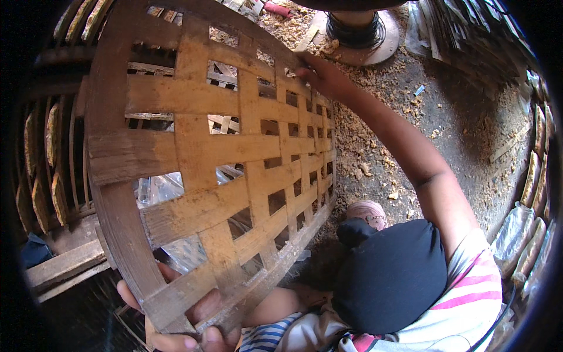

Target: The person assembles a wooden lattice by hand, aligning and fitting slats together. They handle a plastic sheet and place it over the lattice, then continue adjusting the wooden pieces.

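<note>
A large lattice panel of flat, woven brown wooden strips, edged with darker strips, stands tilted up in front of me. My left hand grips its near lower corner, with fingers showing through the gaps and around the edge. My right hand, at the end of an outstretched arm, holds the panel's far right edge; part of its fingers is hidden behind that edge. Below the panel's right side is a rounded black cloth shape, apparently my covered knee, with a pink shoe just beyond it.
Wood shavings litter the dark floor. A coil of dark wire surrounds a post on a round base at the top. Stacked thin slats lie at the far right. Slatted wooden racks stand at left, and plastic-wrapped bundles line the right.
</note>
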